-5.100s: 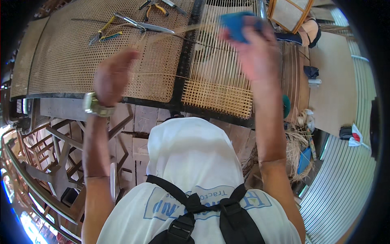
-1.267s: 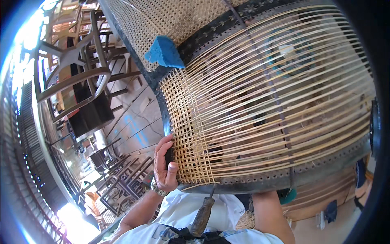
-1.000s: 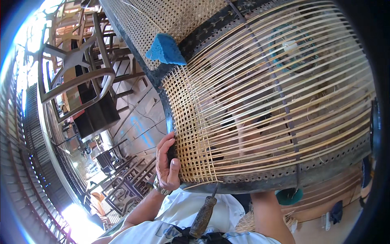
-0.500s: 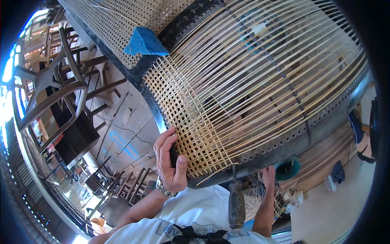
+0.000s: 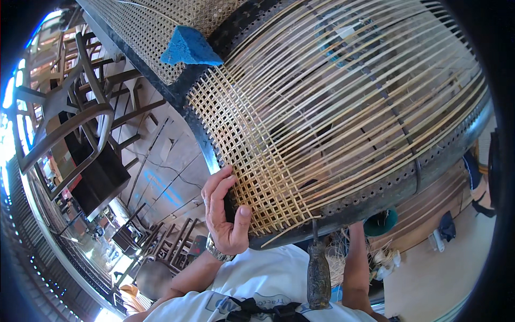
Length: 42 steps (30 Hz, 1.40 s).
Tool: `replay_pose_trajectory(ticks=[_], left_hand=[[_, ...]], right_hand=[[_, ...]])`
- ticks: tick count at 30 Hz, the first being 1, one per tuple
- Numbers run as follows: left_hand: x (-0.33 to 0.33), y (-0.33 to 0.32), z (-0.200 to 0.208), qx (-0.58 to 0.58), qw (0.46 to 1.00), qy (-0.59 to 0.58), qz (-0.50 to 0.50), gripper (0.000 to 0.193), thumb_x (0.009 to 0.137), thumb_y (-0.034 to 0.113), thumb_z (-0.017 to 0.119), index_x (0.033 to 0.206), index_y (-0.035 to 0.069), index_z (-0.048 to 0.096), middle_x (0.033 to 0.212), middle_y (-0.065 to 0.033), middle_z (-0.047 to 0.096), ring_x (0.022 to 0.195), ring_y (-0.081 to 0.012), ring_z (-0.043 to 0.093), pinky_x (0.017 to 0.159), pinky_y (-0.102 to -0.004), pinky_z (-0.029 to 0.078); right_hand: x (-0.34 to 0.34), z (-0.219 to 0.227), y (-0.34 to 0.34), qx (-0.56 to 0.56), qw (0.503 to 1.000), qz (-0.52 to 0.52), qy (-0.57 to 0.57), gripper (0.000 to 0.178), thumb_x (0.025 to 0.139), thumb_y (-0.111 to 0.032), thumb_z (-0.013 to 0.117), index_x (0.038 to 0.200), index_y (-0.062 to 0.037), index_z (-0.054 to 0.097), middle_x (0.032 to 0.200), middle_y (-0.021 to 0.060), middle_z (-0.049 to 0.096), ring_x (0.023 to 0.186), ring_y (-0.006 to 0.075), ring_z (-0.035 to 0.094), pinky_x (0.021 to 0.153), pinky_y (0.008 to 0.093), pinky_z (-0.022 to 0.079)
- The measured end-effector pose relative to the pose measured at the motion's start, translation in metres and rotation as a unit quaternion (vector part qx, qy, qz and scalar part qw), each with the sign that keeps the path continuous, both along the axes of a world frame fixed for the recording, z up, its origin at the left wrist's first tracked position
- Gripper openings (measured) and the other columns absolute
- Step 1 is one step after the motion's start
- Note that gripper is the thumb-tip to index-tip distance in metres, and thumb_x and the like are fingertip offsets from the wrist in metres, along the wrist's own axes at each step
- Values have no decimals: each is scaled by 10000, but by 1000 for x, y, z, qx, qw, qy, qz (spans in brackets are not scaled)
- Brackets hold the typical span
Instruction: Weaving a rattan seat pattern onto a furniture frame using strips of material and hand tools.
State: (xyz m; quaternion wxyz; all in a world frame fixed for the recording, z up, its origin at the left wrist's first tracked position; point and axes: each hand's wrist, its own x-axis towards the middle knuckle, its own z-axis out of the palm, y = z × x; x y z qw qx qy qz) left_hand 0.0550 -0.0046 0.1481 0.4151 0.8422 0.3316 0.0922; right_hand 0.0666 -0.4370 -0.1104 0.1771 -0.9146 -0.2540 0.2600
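Stacked dark chairs [image 5: 80,145] at far left. Blue sponge [image 5: 189,47] sits on the black frame's top edge. Left hand [image 5: 225,212] clamps the near-left corner of the black perforated seat frame [image 5: 386,188] — fingers curled over the rim, thumb pressed on the woven cane panel [image 5: 252,161]. Step looks like mid-weave, steadying the frame. Awl [image 5: 318,271] stands at the lower rim. Right hand hidden under the frame, only the forearm [image 5: 357,263] shows — grip can't be told. Next move likely needs threading a strand across the open strands [image 5: 365,102].

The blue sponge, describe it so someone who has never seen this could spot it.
Find the big dark frame strung with pale cane strips. Follow its rim to the upper left, where the woven panel meets it. The sponge sits there: a wedge, the only bright blue thing on the weave.
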Motion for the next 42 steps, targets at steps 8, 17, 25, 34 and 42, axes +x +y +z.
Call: replay_pose_trajectory(ticks=[8, 17, 25, 34, 42], left_hand=[[30, 70, 11, -45, 998, -19, 30, 681, 934, 420, 662, 1401, -30, 455, 1423, -223, 492, 1230, -318, 544, 1032, -425, 427], [163, 167, -48, 353, 935, 14, 39, 876, 772, 328, 817, 1483, 38, 395, 1397, -225, 509, 1116, -289, 608, 891, -433, 519], [149, 250, -58, 382, 910, -23, 159, 725, 790, 307, 787, 1384, 6, 498, 1235, -260, 577, 1159, -379, 577, 977, -502, 481], [144, 230, -60, 404, 900, -139, -85, 497, 897, 225, 736, 1366, 148, 592, 1430, -226, 485, 1367, -389, 415, 1084, -502, 408], [131, 198, -76, 357, 898, -33, -255, 347, 905, 226, 723, 1235, 124, 687, 1386, -117, 588, 1290, -378, 514, 1074, -487, 439]], right_hand=[[22, -49, 73, 74, 997, 5, 8, 225, 956, -180, 645, 1081, 8, 663, 940, 87, 716, 785, 199, 658, 723, 360, 517], [28, -75, 121, 112, 993, 13, 30, 229, 955, -180, 646, 1085, 8, 662, 943, 88, 716, 790, 199, 659, 727, 359, 517], [26, -76, 137, 126, 991, 14, 48, 233, 954, -180, 647, 1090, 9, 660, 945, 90, 715, 795, 199, 660, 730, 357, 518], [20, -79, 143, 136, 988, 7, 67, 237, 953, -181, 648, 1094, 9, 659, 949, 92, 715, 800, 199, 660, 733, 356, 518], [2, -82, 146, 154, 984, -10, 93, 241, 952, -181, 649, 1099, 10, 657, 951, 93, 715, 805, 198, 661, 736, 355, 518]])
